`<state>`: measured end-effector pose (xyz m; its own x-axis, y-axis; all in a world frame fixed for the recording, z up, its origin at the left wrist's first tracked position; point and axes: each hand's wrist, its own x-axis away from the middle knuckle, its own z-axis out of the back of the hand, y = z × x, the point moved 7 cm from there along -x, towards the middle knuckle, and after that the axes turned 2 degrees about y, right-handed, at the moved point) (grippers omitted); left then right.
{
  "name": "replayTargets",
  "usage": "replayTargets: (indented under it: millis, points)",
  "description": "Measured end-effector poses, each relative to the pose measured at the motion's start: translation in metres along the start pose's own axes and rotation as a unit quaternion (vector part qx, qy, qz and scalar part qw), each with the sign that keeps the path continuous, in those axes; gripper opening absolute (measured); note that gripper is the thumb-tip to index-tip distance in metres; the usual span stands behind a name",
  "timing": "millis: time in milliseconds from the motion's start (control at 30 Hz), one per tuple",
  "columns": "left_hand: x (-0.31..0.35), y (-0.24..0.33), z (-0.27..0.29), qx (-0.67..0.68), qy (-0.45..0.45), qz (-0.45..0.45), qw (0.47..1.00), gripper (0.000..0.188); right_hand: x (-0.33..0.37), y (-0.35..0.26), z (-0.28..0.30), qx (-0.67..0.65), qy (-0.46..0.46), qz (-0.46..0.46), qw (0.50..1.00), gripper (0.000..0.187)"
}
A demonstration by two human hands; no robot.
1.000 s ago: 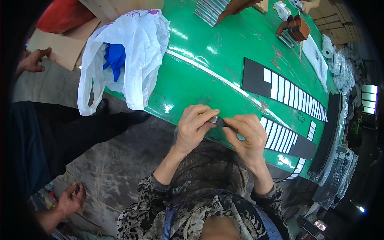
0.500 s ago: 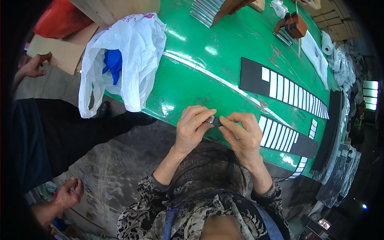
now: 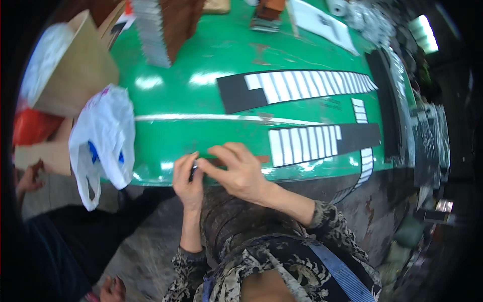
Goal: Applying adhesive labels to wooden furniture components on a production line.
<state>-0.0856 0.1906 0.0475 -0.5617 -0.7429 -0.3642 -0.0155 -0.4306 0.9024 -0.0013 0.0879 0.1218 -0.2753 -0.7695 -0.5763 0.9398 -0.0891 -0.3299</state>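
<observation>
My left hand [image 3: 188, 182] is closed in a pinch on a small dark piece with a shiny edge [image 3: 193, 170], just in front of the green table's near edge. The fingers cover most of the piece, so its kind does not show. Close beside it, my right hand [image 3: 240, 173] reaches over with the thumb tip against the piece and the bent index finger apart from the thumb. Behind the right hand, a narrow brown strip [image 3: 262, 159] lies on the green table [image 3: 176, 100].
Two black strips with rows of white rectangles [image 3: 307, 85] [image 3: 304, 146] lie to the right. A white plastic bag [image 3: 108, 136] with something blue inside hangs over the left edge. Stacked metal-edged brown pieces [image 3: 171, 30] stand behind. Another person's hand [image 3: 30, 177] is at far left.
The view has turned, and my hands appear further left, nearer the plastic bag. Both hands pinched the small dark piece before; now the left fingers hold it and the right index stands off.
</observation>
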Motion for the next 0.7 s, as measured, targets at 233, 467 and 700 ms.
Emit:
replayTargets:
  millis: [233, 467, 700]
  points:
    - [0.002, -0.004, 0.001, -0.033, -0.021, -0.001, 0.999, 0.042, 0.018, 0.008, 0.011, -0.037, -0.015, -0.037, 0.999, 0.049]
    - [-0.003, -0.006, 0.006, -0.017, -0.009, 0.097, 0.995, 0.052, 0.017, 0.058, 0.061, -0.009, 0.1, -0.051, 0.994, 0.032]
    - [-0.01, 0.007, 0.004, -0.094, -0.067, 0.059, 0.992, 0.043, -0.013, 0.202, 0.029, 0.077, -0.108, -0.172, 0.976, 0.033]
